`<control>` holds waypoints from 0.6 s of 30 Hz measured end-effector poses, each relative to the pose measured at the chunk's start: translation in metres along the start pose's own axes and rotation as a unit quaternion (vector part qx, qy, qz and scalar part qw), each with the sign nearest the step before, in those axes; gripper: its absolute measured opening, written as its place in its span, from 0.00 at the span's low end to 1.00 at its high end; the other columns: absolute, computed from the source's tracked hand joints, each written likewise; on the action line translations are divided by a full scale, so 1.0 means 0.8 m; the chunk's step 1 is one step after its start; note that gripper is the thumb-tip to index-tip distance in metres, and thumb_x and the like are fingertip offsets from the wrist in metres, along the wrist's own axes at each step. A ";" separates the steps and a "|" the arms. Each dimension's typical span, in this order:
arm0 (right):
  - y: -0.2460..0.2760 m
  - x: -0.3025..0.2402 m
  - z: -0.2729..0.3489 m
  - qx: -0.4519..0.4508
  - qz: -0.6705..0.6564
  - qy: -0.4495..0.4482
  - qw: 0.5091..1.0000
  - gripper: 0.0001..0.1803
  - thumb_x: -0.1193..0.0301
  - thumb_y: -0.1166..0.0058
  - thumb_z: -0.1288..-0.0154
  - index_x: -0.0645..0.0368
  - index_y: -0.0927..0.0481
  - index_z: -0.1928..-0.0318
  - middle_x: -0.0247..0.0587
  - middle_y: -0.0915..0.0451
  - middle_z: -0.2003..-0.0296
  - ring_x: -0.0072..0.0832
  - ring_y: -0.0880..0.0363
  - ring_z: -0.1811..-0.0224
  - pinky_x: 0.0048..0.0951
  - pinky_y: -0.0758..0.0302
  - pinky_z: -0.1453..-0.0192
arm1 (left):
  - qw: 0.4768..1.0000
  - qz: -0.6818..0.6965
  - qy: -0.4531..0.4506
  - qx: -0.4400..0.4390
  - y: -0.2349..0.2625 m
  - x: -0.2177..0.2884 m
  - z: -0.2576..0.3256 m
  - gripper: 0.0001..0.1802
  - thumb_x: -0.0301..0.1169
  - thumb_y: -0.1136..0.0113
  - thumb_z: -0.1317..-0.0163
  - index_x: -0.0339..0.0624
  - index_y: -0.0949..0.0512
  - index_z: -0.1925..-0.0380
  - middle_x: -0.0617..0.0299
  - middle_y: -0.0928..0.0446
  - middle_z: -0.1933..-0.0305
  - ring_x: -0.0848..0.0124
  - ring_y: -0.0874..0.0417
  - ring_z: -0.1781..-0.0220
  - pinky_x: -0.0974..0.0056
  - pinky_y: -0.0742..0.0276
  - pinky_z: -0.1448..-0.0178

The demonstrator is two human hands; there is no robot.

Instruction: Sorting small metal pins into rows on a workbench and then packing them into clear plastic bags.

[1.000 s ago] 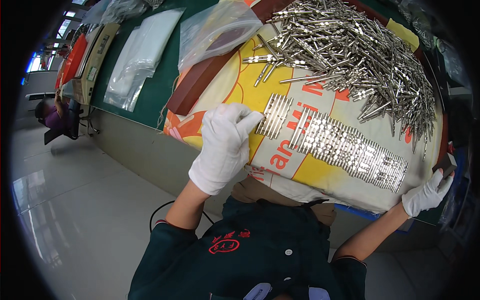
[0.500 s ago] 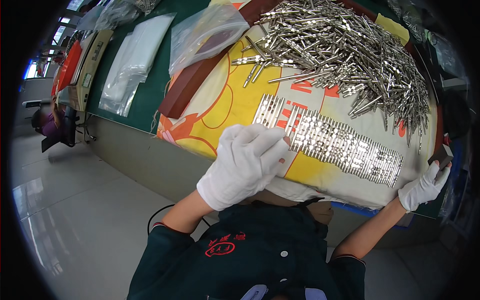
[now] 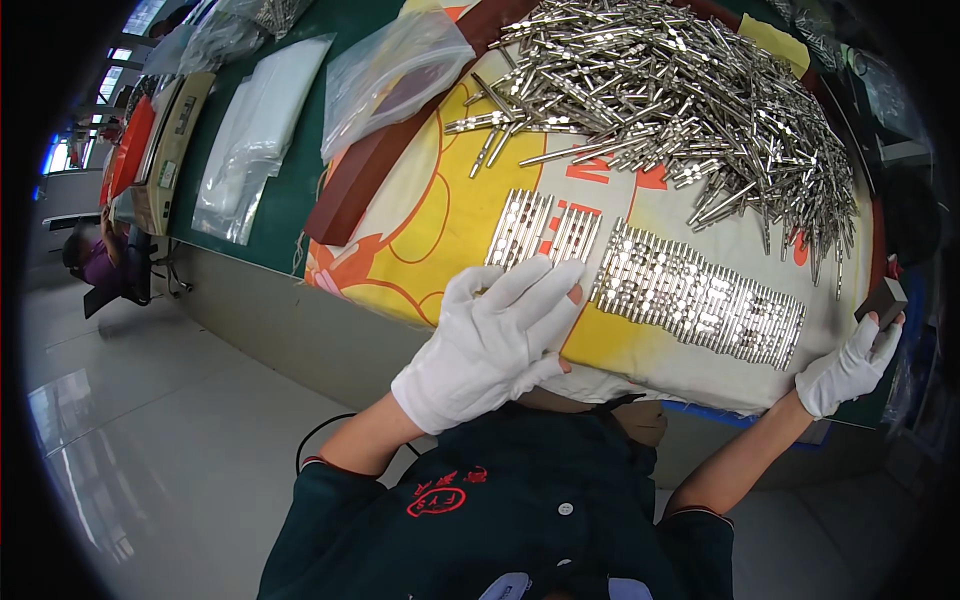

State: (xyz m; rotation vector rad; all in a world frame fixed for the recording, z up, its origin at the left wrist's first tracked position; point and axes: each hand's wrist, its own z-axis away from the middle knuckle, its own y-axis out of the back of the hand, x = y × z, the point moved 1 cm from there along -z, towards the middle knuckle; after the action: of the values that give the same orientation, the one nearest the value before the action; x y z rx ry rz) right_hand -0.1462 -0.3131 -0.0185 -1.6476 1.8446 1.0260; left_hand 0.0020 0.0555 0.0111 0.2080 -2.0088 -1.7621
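Note:
Shiny metal rods lie side by side on the patterned cloth, split into a long row, a small middle group and another small group at its left. My left hand, in a white glove with some bare fingertips, is open. Its outstretched fingers reach the near ends of the two small groups; whether they touch is hard to tell. At the far right my right hand, also gloved, grips a small dark block between thumb and fingers, beside the table's edge.
A big loose heap of metal rods covers the back of the cloth. A dark red wooden bar borders it at left, with a clear plastic bag on top. More bags lie on the green tabletop. Another person sits far left.
A small group of rods now stands apart from the left end of the long row, nearer the leftmost group. My left fingers have straightened from a curl. The right hand keeps its block.

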 end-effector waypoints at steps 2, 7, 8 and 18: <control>0.000 0.001 0.001 0.000 0.000 0.001 1.000 0.28 0.68 0.43 0.31 0.71 0.33 0.36 0.45 0.23 0.44 0.27 0.26 0.46 0.27 0.33 0.38 | 1.000 -0.004 0.006 -0.010 0.002 -0.003 0.003 0.31 0.44 0.38 0.47 0.40 0.28 0.45 0.57 0.35 0.32 0.66 0.34 0.33 0.57 0.41 0.38; -0.001 0.001 0.000 0.000 -0.001 0.011 1.000 0.29 0.68 0.43 0.32 0.71 0.33 0.36 0.44 0.23 0.44 0.26 0.26 0.47 0.26 0.34 0.38 | 1.000 -0.017 0.016 0.006 0.003 -0.008 0.006 0.31 0.50 0.43 0.44 0.43 0.28 0.44 0.60 0.31 0.34 0.62 0.30 0.36 0.56 0.40 0.41; -0.001 0.000 0.000 0.000 -0.001 0.011 1.000 0.29 0.68 0.43 0.32 0.71 0.33 0.36 0.44 0.23 0.44 0.26 0.26 0.47 0.26 0.34 0.38 | 0.999 -0.027 0.016 0.012 0.002 -0.008 0.007 0.31 0.50 0.43 0.43 0.43 0.28 0.44 0.60 0.31 0.34 0.62 0.30 0.36 0.55 0.40 0.41; 0.002 0.007 -0.001 -0.004 0.004 0.004 1.000 0.29 0.68 0.43 0.32 0.71 0.32 0.36 0.44 0.23 0.43 0.26 0.26 0.46 0.26 0.34 0.38 | 0.995 -0.012 0.041 0.095 -0.010 -0.014 0.023 0.27 0.49 0.43 0.38 0.47 0.26 0.44 0.61 0.27 0.42 0.61 0.27 0.45 0.56 0.39 0.45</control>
State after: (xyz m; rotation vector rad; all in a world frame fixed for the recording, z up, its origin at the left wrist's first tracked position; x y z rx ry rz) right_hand -0.1485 -0.3174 -0.0220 -1.6510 1.8569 1.0326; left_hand 0.0027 0.0755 -0.0005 0.3599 -2.1217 -1.5494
